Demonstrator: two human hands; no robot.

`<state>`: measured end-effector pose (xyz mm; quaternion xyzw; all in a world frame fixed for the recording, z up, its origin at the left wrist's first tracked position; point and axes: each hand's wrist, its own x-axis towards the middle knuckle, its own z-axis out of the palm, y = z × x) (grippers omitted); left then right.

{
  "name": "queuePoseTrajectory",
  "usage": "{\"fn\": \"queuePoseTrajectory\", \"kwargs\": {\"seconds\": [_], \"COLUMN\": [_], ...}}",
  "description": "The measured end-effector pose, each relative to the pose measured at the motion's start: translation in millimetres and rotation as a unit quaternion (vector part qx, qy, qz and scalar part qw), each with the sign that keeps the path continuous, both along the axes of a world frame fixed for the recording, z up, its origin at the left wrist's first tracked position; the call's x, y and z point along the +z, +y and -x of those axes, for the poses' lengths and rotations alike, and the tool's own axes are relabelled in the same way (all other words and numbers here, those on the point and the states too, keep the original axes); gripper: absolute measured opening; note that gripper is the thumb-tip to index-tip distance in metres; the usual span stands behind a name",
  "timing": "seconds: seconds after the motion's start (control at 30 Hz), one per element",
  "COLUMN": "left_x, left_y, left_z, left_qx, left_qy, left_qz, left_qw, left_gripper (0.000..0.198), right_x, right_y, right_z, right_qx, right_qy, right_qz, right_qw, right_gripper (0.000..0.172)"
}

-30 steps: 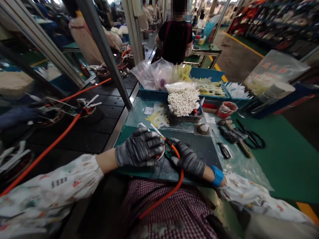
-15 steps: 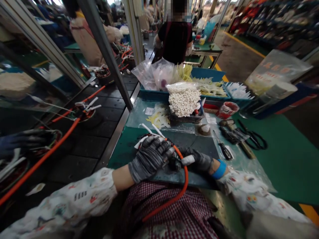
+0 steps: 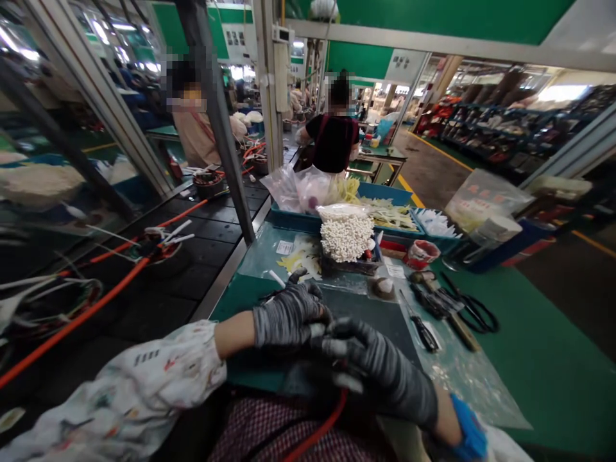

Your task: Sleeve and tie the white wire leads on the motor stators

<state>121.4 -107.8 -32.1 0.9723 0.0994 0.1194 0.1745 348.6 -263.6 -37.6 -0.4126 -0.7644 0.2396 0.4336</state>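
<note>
The left hand and right hand are curling close by the near edge of the bench, their grip impossible to tell. They are now covering the earlier-visible bend of the orange cable, screening the work; its rest is trailing past that edge.

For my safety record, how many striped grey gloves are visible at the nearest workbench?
2: one on the left hand, one on the right hand close beside it. Any spare ones would be hidden.

The screwdriver lies beyond the right hand.
</note>
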Motion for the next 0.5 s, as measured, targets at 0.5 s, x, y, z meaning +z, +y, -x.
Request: {"fn": "queuePoseTrajectory", "kwargs": {"seconds": [0.5], "left_x": [-28.6], "left_y": [-59.3], "left_z": [14.3], "left_qx": [0.164], "left_qy": [-0.124], "left_qz": [-0.154], "left_qw": [0.966], "left_gripper": [0.029], "right_x": [-39.1], "right_y": [1.2], "right_z": [48.6], "right_qx": [-0.282], "right_qy": [0.195], "right_qz": [-0.005], "right_qw": [0.939], "right_gripper": [0.015]}}
